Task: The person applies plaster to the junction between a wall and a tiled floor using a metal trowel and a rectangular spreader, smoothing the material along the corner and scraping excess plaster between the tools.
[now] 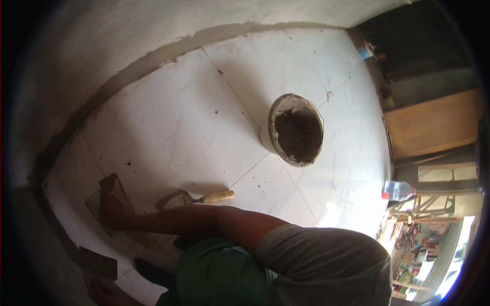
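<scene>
My right arm, in a grey sleeve, reaches across to the left over the white tiles. At its end my right hand (115, 211) is closed round a flat rectangular trowel (121, 193); the grip itself is hidden. At the lower left, in shadow, my left hand (102, 290) is closed at the edge of a dark flat plate (98, 262). Just beyond my right forearm a pointed trowel (217, 197) with a wooden handle lies on the tiles. Farther off stands a bucket (297, 130) with grey-brown mortar inside and crusted on its rim.
A band of grey mortar (148, 64) runs along the foot of the wall. Crumbs dot the tile floor (204, 137). On the right are a wooden board (434, 125) and a clear plastic bottle (400, 190). My green-clad leg (219, 273) fills the lower middle.
</scene>
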`<state>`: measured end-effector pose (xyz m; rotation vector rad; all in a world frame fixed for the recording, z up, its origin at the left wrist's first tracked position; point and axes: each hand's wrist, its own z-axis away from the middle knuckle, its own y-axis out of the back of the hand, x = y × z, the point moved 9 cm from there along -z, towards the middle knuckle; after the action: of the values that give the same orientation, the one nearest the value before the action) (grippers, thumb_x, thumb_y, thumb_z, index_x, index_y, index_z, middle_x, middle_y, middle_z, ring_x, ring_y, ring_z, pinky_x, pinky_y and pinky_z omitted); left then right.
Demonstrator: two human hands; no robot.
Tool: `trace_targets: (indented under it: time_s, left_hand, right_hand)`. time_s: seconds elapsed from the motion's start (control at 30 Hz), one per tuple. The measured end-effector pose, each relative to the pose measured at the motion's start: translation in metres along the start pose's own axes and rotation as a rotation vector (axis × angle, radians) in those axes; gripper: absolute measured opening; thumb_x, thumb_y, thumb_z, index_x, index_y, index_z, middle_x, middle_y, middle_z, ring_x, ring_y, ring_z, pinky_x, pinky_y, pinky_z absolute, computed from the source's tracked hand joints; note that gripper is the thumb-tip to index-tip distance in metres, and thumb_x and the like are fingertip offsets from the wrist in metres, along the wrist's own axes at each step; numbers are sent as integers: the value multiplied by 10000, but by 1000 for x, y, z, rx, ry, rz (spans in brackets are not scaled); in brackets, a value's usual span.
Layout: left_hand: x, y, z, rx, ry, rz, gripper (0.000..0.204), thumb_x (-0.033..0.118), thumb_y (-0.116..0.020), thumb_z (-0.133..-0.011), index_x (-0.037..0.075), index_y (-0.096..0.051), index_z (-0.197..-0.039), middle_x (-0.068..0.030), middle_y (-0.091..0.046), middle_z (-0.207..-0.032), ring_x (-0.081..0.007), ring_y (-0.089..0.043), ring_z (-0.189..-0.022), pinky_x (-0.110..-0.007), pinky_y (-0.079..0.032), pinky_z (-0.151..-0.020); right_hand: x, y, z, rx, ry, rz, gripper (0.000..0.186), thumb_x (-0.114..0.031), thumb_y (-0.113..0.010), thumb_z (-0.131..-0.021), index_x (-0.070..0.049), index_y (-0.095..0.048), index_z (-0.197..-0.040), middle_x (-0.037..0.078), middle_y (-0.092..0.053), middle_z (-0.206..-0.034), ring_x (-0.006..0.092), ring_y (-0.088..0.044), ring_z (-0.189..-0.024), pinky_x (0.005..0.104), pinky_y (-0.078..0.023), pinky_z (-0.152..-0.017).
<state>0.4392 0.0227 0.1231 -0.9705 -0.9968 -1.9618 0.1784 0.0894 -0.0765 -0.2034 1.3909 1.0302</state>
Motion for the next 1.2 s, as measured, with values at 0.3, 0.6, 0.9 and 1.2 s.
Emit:
trace_targets:
  time_s: [0.3, 0.6, 0.9, 1.2]
  left_hand:
    - [7, -10, -69, -167, -205, -165, 466, 319, -554, -1115, -45, -618, -1399, -111, -637, -1358, -228, -600, -1257, -381, -464, -1063]
    - [54, -57, -45, -210, -208, -271, 386, 258, -537, -1132, -33, -642, -1364, -66, -671, -1245, -163, -623, -1152, -346, -483, -1026]
    - [61, 7, 21, 95, -213, -77, 305, 229, -677, -1071, -1, -684, -1271, -23, -694, -1154, -102, -637, -1054, -297, -513, -942]
    - [-9, 97, 130, 347, -51, 230, 256, 206, -654, -1086, 3, -692, -1238, -1, -705, -1074, -78, -638, -971, -266, -497, -855]
  right_hand:
    - [14, 160, 42, 72, -124, -38, 412, -191, -612, -959, 147, -527, -1178, 344, -650, -1092, 477, -682, -1025, 553, -565, -899]
    - [6, 215, 84, 202, 5, -149, 356, -275, -677, -972, 65, -622, -1060, 279, -705, -853, 448, -727, -809, 546, -559, -733]
    - [-35, -13, 127, -371, 214, -310, 342, -287, -702, -954, 46, -657, -1018, 259, -705, -840, 443, -719, -810, 514, -559, -748]
    - [19, 83, 104, -174, -27, 258, 331, -311, -747, -890, 20, -747, -895, 158, -716, -735, 242, -658, -636, 422, -544, -645]
